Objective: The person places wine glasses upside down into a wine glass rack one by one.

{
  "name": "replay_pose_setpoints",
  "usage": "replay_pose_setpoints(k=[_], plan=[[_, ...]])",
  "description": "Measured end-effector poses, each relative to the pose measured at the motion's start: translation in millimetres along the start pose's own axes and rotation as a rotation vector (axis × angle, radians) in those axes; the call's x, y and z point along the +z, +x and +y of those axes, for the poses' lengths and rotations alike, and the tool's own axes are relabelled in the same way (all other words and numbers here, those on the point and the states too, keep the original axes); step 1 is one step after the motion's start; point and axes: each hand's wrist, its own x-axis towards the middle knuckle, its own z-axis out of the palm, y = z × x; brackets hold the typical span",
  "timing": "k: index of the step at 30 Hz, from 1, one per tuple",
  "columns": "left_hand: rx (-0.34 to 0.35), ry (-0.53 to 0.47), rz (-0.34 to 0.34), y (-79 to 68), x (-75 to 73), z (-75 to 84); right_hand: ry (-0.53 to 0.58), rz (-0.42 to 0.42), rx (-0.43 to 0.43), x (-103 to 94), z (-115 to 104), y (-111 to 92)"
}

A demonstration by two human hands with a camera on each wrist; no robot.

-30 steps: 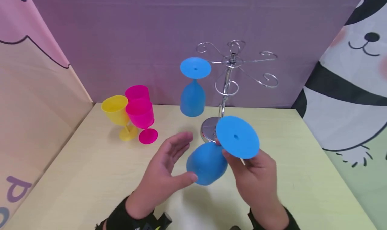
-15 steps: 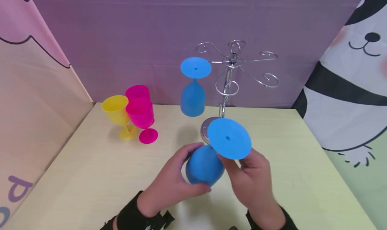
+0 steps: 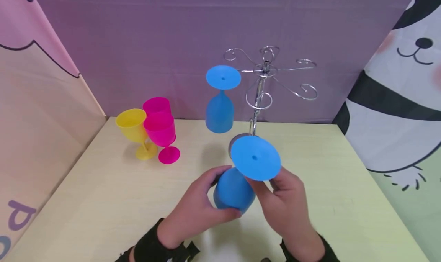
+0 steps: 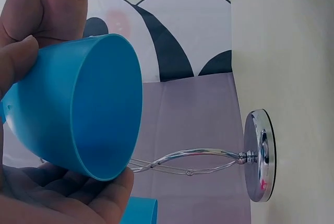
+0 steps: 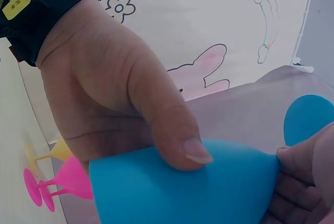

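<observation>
Since the first frame, the left hand has come in and laid hold of the bowl of the held goblet (image 3: 234, 191), and this goblet, with the right hand, has shifted a little toward nine o'clock. Going from left to right in the head view, a yellow goblet (image 3: 131, 126) stands upright on the pale table (image 3: 310, 158), at ten o'clock from the hands, and just beside it stand a front pink goblet (image 3: 160, 130) and a rear pink goblet (image 3: 156, 104), also mouth up. Next comes the left hand (image 3: 193, 210), at eight o'clock from the held goblet, its thumb and fingers set widely apart and curved round the bowl, thumb on the near side. Farther back, near twelve o'clock, a hanging goblet (image 3: 219, 112), also blue, is foot up on the metal stand. The held goblet is in the air above the table, between both hands and before the stand. It is upside down and tilted: the long axis runs from the foot at one o'clock to the mouth at seven o'clock, and the mouth faces downward. It is plain blue, smooth, with a rounded bowl and a flat round foot, marked by a small dot in its centre; the left wrist view shows the hollow inside. Behind it rises the metal stand (image 3: 265, 70), silvery, with curled arms. Last is the right hand (image 3: 287, 208), at four o'clock, pinching the stem under the foot.
</observation>
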Motion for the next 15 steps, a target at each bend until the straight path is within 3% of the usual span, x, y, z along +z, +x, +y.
replay_pose_setpoints(k=[9,15], plan=[[0.019,-0.011,-0.011,-0.9,-0.8,0.0,-0.074,-0.062,-0.032,-8.1,-0.7,3.7],[0.034,0.001,-0.001,-0.3,-0.9,0.5,-0.060,-0.044,-0.069,-15.9,1.4,7.1]])
